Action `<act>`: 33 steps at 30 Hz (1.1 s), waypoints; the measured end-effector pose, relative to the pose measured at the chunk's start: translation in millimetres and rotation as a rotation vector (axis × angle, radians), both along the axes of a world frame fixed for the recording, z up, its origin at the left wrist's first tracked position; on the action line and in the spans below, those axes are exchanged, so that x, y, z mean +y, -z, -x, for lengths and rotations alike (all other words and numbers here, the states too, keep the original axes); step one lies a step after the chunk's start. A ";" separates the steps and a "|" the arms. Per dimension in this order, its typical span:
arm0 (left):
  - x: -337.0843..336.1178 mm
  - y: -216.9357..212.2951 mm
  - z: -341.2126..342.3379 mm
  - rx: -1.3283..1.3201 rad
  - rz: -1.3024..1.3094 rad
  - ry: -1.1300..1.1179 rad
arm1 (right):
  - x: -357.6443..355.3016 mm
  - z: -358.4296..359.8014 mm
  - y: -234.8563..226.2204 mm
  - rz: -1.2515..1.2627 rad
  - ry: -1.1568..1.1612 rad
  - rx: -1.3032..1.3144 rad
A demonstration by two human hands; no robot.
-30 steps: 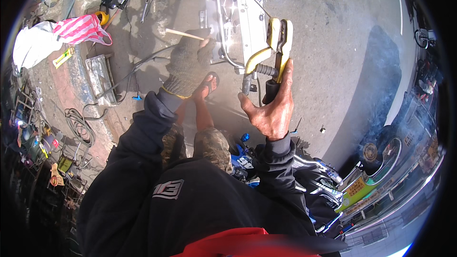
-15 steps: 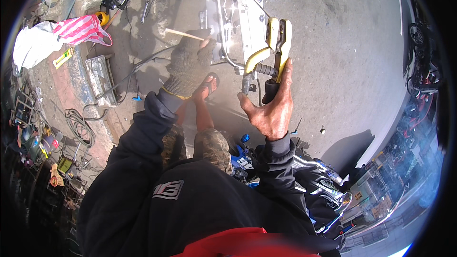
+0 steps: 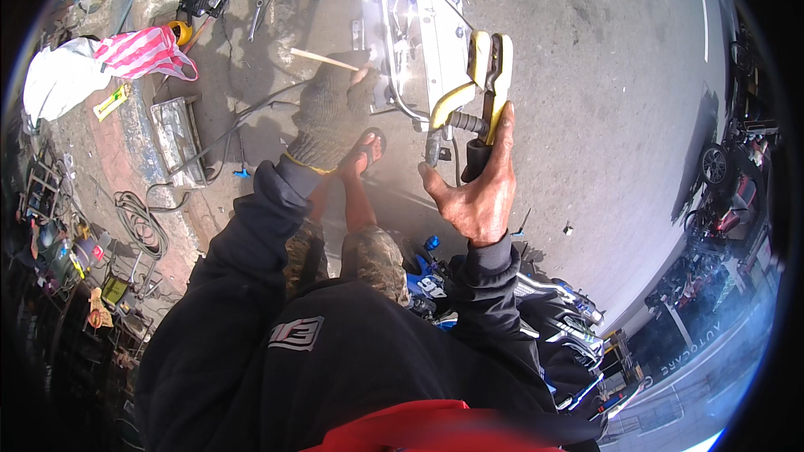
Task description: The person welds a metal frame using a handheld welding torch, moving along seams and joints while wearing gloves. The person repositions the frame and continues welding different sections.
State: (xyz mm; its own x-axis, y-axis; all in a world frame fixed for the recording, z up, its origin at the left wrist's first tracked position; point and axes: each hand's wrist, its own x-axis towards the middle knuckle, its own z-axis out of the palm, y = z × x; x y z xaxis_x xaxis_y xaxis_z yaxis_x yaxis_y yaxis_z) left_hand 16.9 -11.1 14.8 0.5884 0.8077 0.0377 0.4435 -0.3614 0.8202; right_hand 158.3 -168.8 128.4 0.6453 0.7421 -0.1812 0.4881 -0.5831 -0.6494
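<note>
My right hand (image 3: 479,201), bare, is closed around the black grip end of a yellow and black welding electrode holder (image 3: 455,105) with a dark spring. A thin rod (image 3: 452,10) slants from the holder's jaws toward a metal frame (image 3: 440,42) with a bent silver tube along its left side. White glare covers part of that frame. Beside the frame's left edge, my left hand (image 3: 328,113) wears a dark knitted glove. It is closed on a thin pale stick (image 3: 322,59) that points left; a fingertip shows at the glove's end, and the other fingers are hard to make out.
Wrenches (image 3: 256,20) lie on the pavement beyond my left hand. A pink-striped bag (image 3: 146,52), a worn metal box (image 3: 177,141) and coiled cable (image 3: 138,222) are at the left. A blue and black motorcycle (image 3: 427,285) stands close by my right arm; vehicles (image 3: 720,184) line the right rim.
Both hands and the electrode holder keep their places. The glare on the frame has grown brighter. At the right rim, the vehicles in view have shifted, and the boxes seen earlier at lower right are gone.
</note>
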 end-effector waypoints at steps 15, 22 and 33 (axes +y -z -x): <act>5.9 4.4 -0.3 -0.028 -0.044 0.042 | -48.0 36.2 -13.2 -0.048 0.123 0.056; 7.1 6.8 -4.5 -0.035 -0.059 0.023 | -56.4 46.8 -4.5 -0.006 0.135 0.058; 9.1 26.8 0.4 0.065 -0.348 0.121 | -48.5 41.2 2.8 -0.005 0.138 0.075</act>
